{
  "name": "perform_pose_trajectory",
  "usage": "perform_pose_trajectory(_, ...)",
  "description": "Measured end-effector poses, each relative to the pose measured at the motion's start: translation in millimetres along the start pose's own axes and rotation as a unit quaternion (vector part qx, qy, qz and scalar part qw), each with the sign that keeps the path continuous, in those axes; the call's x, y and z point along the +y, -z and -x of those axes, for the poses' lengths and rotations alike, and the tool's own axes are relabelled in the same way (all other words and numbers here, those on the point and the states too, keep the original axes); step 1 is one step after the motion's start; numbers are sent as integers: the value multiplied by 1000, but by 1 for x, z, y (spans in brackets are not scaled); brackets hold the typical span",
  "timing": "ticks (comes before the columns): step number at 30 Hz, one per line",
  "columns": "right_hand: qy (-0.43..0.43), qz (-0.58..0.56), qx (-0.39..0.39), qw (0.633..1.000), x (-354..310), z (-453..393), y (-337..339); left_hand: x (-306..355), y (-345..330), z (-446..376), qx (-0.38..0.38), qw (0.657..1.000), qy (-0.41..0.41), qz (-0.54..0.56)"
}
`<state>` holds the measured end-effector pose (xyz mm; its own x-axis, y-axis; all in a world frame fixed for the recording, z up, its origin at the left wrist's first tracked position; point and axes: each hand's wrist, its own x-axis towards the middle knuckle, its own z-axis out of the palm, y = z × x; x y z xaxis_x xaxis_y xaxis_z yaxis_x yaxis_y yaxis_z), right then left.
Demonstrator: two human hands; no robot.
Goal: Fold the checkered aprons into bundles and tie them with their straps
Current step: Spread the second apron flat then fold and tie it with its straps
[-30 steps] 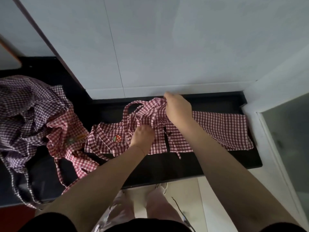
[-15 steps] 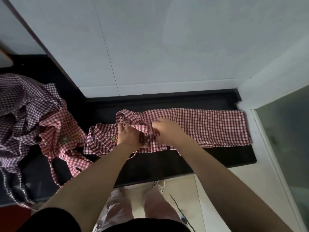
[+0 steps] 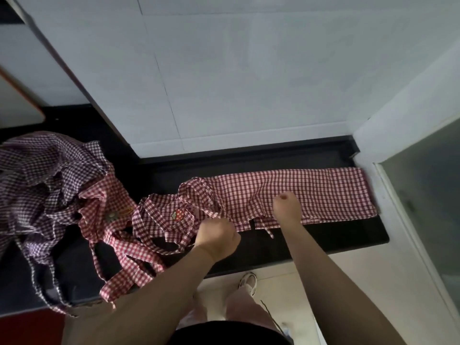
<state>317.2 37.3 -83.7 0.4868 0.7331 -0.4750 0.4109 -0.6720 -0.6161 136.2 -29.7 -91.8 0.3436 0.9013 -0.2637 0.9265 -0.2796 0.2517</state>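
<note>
1. A red checkered apron (image 3: pixel 286 192) lies folded into a long strip on a black counter (image 3: pixel 348 232), reaching from the middle to the counter's right end.
2. The left hand (image 3: pixel 216 236) is curled at the strip's bunched left end, seemingly pinching a strap (image 3: pixel 174 242); the exact grip is hidden.
3. The right hand (image 3: pixel 286 207) rests on the strip's middle, fingers bent under; whether it grips cloth I cannot tell.
4. Progress looks early: the lengthwise fold is done, but no bundle is rolled and no strap tied.
5. A pile (image 3: pixel 49 185) of unfolded aprons, purple and red, waits at the left.
6. Room is tight: a wall (image 3: pixel 249 83) lies just behind the strip, its right end nearly touches the side wall, and the front counter edge is near the hands.
</note>
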Motion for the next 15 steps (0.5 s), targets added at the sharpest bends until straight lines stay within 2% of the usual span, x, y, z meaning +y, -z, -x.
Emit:
perform_pose_trajectory(2,-126,-153,60,978,20,-14,24,11,-6,-9,79,995,-56,11)
perform_pose_trajectory(4,-184,-249,30,950,40,-27,45,23,-5,-26,96,993,-51,-35)
perform_pose_trajectory(6,-234,-311,19,921,53,-34,58,29,-1,-42,43,996,-15,-79)
perform_pose_trajectory(8,-281,-350,50,892,61,-41,65,28,-1,-54,-17,991,24,-129)
perform_pose_trajectory(11,-303,-389,47,869,62,-44,68,26,-4,-64,-92,982,55,-156)
perform_pose_trajectory(13,-307,-396,22,865,62,-48,70,25,-6,-67,-106,978,54,-171)
perform_pose_trajectory(15,-311,-434,-16,845,63,-50,75,28,-5,-69,-96,975,63,-191)
